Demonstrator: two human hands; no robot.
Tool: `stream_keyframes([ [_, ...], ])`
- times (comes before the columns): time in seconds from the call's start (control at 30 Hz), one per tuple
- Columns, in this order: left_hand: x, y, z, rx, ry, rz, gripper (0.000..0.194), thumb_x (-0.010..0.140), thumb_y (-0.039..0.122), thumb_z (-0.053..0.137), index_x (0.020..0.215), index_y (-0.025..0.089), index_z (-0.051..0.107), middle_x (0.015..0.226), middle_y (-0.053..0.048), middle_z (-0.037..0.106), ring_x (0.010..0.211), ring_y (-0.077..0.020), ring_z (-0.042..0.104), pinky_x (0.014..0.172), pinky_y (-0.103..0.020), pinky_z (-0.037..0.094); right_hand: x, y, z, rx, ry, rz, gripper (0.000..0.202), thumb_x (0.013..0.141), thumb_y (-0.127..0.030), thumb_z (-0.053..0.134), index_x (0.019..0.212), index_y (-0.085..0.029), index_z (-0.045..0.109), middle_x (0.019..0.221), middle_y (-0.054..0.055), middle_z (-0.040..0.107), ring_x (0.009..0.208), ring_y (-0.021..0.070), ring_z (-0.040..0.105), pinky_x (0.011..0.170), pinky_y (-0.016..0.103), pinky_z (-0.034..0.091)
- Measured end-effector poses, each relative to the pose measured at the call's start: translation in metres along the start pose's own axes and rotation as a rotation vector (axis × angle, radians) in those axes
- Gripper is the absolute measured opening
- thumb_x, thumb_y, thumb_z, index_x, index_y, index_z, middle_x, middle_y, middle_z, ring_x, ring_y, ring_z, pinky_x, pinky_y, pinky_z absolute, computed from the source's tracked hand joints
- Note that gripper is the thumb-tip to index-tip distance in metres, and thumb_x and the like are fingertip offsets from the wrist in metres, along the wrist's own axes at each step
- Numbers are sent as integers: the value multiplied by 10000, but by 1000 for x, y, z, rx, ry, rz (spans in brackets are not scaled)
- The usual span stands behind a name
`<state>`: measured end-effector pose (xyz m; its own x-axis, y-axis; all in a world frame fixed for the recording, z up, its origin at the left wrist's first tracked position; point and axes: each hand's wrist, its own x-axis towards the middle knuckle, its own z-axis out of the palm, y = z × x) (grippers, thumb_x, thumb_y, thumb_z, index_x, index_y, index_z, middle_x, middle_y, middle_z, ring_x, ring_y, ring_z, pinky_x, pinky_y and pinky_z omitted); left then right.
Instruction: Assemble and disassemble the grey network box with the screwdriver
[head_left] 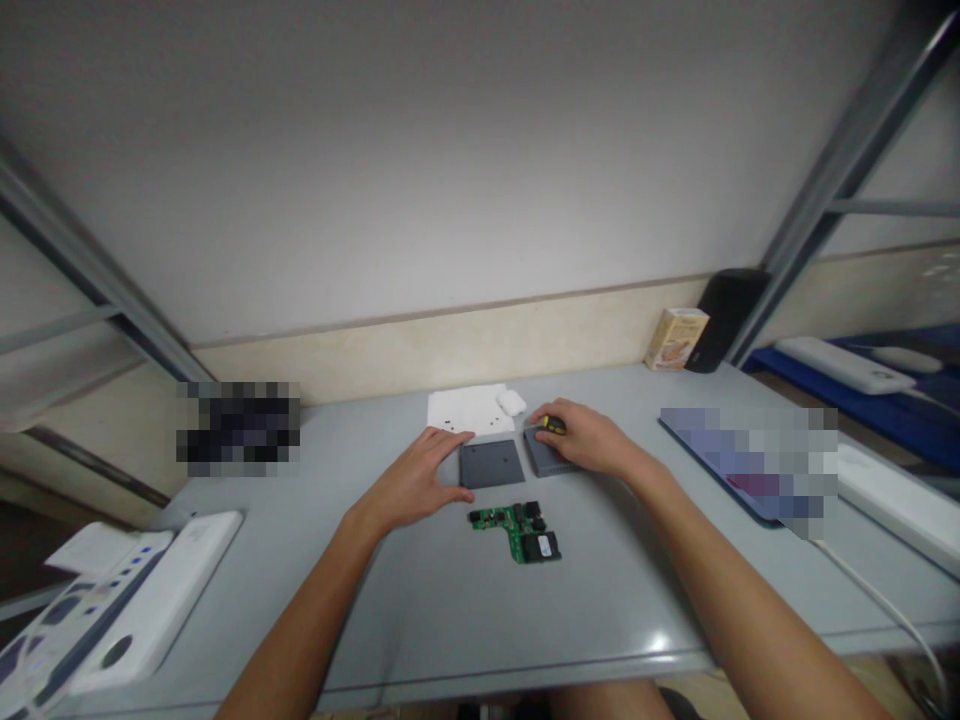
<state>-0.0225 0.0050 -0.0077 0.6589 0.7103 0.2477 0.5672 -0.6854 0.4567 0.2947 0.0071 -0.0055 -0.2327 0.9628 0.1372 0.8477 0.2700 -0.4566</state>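
My left hand point(424, 472) is open, thumb and fingers spread at the left edge of a flat dark-grey casing panel point(491, 464) lying on the table. In my right hand point(589, 436) is a yellow-and-black screwdriver point(554, 425); only part of its handle shows and its tip is hidden. That hand rests over a second, thicker grey casing half point(551, 462), partly covered by the fingers. Nearer to me lies a green circuit board point(516, 530) with black parts and a white label. Behind the panel, several tiny dark screws sit on a white sheet of paper point(465, 405).
A crumpled white tissue point(511, 402) lies by the paper. White boxes point(161, 600) lie at left, a blurred-out dark object point(238, 430) behind them. At right are a flat bluish item point(739, 470), a white cable point(877, 595), a small yellow carton point(675, 338) and a black object point(727, 318).
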Motion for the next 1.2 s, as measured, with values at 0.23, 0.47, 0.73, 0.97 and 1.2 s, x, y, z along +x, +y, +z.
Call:
stream_keyframes([
  [0.23, 0, -1, 0, 5, -7, -1, 810, 780, 405, 837, 1487, 282, 460, 1355, -83, 594, 1265, -270, 520, 1137, -468, 426, -1, -5, -1, -36, 18, 35, 248, 918, -343, 616, 1140, -276, 705, 1161, 77, 699, 1050, 271, 666, 899, 362, 484],
  [0.47, 0, -3, 0, 16, -13, -14, 814, 777, 422, 837, 1485, 283, 459, 1350, -72, 593, 1261, -257, 521, 1137, -445, 428, -1, -9, -2, -79, 41, 51, 238, 927, -321, 606, 1142, -296, 706, 1167, 57, 695, 1034, 260, 677, 832, 335, 485],
  [0.73, 0, -3, 0, 47, 0, 13, 796, 774, 446, 833, 1467, 280, 479, 1409, -79, 567, 1325, -278, 478, 1169, -465, 393, -6, -28, -13, 34, 66, -113, 204, 920, -291, 609, 1087, -296, 726, 1105, 20, 746, 993, 224, 683, 865, 314, 468],
  [0.97, 0, -3, -1, 37, -9, 16, 782, 770, 449, 834, 1453, 280, 492, 1389, -83, 582, 1312, -287, 491, 1147, -475, 415, -19, -54, -15, 179, -177, -225, 178, 871, -339, 677, 1021, -293, 760, 914, -6, 764, 813, 187, 670, 748, 277, 456],
  [1.2, -2, -2, -1, 51, -3, 9, 788, 780, 463, 824, 1467, 283, 481, 1372, -86, 574, 1302, -277, 505, 1155, -460, 412, -8, -37, -5, 47, 8, -126, 191, 905, -292, 605, 1033, -297, 746, 1066, 17, 771, 930, 217, 694, 803, 303, 464],
])
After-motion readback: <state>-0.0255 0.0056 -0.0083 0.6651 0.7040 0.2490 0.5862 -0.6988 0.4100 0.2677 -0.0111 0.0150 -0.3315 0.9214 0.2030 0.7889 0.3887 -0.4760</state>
